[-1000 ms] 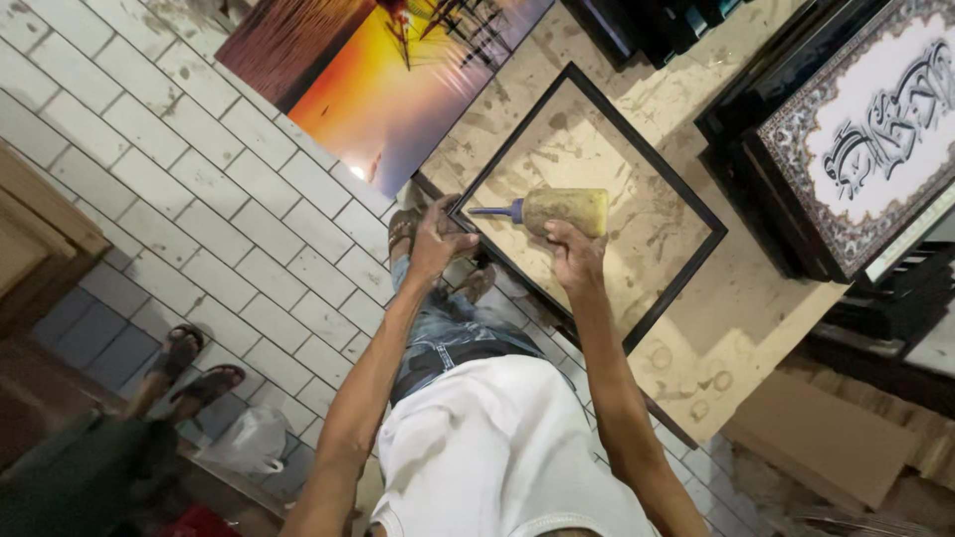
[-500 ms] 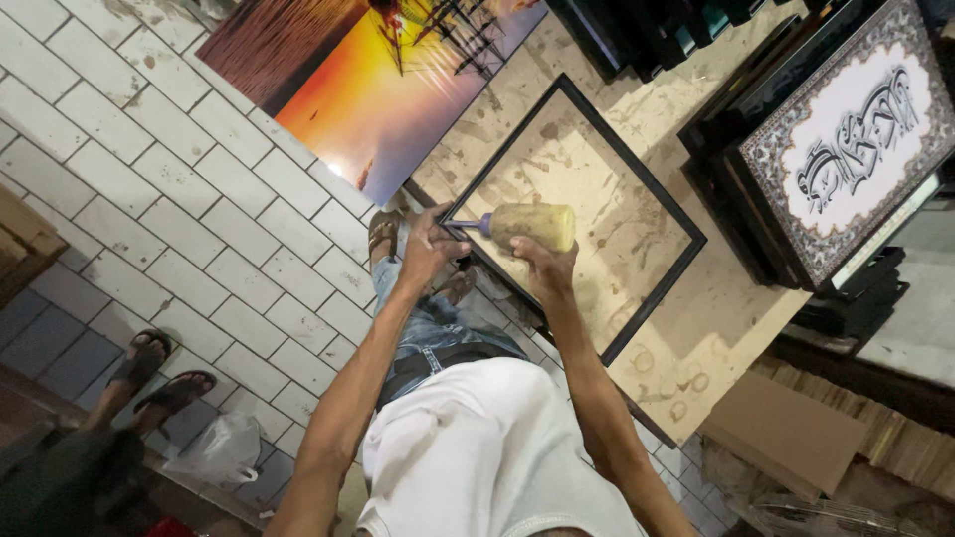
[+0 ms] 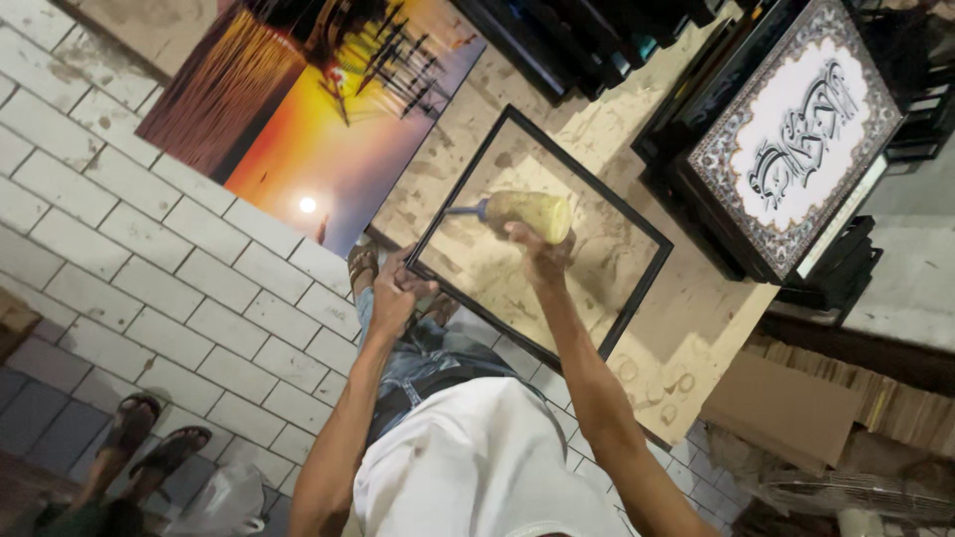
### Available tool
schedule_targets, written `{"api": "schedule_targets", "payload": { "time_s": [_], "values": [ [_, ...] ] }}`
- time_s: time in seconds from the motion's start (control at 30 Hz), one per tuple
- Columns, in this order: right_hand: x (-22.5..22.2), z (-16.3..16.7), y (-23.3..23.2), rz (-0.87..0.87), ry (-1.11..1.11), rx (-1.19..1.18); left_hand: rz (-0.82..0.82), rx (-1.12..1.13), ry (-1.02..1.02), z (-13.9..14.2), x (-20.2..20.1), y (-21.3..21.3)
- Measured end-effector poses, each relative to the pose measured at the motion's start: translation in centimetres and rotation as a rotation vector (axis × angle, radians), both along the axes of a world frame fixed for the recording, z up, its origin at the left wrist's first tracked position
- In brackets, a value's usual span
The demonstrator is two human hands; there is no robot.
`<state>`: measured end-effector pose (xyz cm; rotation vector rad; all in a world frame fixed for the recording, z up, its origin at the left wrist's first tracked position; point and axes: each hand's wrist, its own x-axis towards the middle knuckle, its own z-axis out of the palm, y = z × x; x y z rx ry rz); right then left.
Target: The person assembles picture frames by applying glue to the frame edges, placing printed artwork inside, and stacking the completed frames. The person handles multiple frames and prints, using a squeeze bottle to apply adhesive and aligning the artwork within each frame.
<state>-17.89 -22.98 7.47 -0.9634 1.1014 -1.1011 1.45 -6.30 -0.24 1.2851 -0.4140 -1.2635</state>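
Note:
My right hand (image 3: 537, 249) grips a yellow squeeze bottle (image 3: 532, 214) lying sideways, its grey nozzle pointing left over the brown backing board (image 3: 497, 268) inside a black picture frame (image 3: 592, 175). The frame lies flat on a stained wooden sheet (image 3: 696, 328) on the floor. My left hand (image 3: 398, 293) is curled at the frame's near left corner, fingers closed on its edge. My jeans and white shirt fill the bottom middle.
A sunset canvas print (image 3: 318, 109) lies beside the frame on the white tiled floor (image 3: 149, 259). An ornate framed calligraphy panel (image 3: 796, 139) rests on stacked dark frames at right. Cardboard sheets (image 3: 786, 408) sit lower right. Another person's sandalled feet (image 3: 149, 438) and a plastic bag (image 3: 224, 502) are lower left.
My left hand has left the bottle's nozzle and dropped to the frame's near corner. My right hand keeps the bottle over the backing board.

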Motion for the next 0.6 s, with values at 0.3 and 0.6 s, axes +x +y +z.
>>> {"api": "schedule_targets", "payload": {
  "time_s": [0.3,0.6],
  "values": [
    [1.3,2.3,-10.5,-0.09,-0.005,-0.331,-0.01,0.042,0.087,0.1,0.3,-0.3],
    [2.3,2.5,-10.6,0.061,0.517,-0.837,0.004,0.172,-0.129,0.5,-0.2,0.1]
  ]
}}
